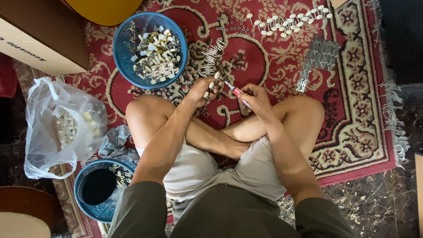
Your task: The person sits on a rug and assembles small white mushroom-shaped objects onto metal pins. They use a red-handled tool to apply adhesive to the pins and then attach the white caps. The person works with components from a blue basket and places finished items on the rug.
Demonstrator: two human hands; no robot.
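Observation:
I sit cross-legged on a red patterned rug (352, 110). My left hand (203, 89) is closed on a small metal part with cream-white knobs (211, 84), held just above the rug. My right hand (256, 98) grips a red-handled screwdriver (237, 91), its tip pointing left at that part. The two hands nearly touch in front of my knees.
A blue basket (128, 48) of similar knobbed metal parts stands at the upper left. Rows of loose parts (288, 21) and metal plates (318, 56) lie on the rug ahead. A clear plastic bag (48, 128), another blue basket (90, 207) and a cardboard box (39, 39) are on my left.

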